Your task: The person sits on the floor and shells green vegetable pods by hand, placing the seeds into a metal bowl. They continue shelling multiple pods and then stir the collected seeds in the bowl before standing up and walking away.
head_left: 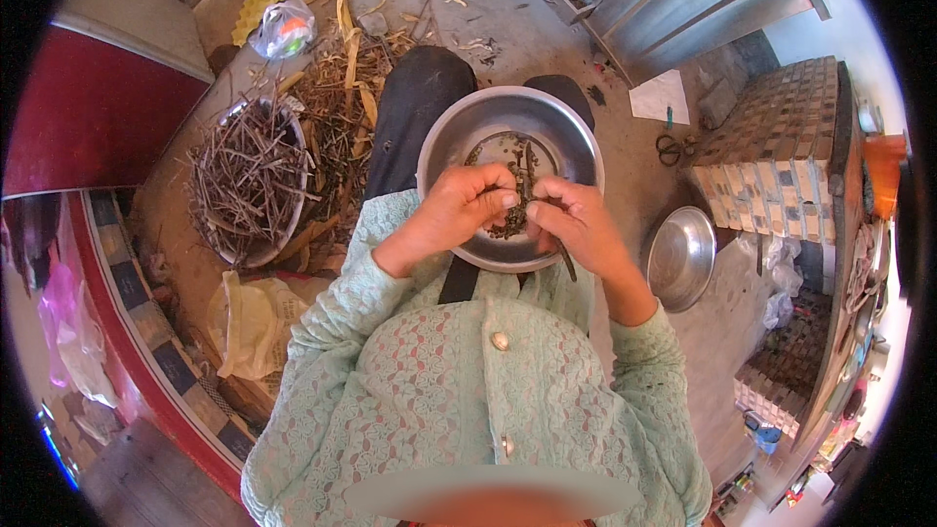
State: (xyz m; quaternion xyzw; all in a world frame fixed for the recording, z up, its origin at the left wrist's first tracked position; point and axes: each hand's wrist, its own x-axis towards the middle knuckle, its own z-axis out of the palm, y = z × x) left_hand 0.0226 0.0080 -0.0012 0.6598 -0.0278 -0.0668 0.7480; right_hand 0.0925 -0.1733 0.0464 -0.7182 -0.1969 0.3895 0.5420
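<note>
Two pale green lace sleeves (337, 288) lead to a left hand (457, 207) and a right hand (576, 222), both above a metal bowl (451, 137) on the person's lap. The right hand pinches a thin dark pod (567, 261), whose end pokes out past the bowl's near right rim. The left hand is curled beside it, thumb against fingers; I cannot tell whether its fingertips grip anything. Small dark bits (512, 219) lie in the bowl under the hands. On the floor to the right sits a shallow metal basin (679, 260); to the left, a tub (296, 218) is heaped with sticks (249, 176). Farther off are a brick block (766, 156), a tied plastic bag (284, 29) and a metal cabinet (678, 20).
</note>
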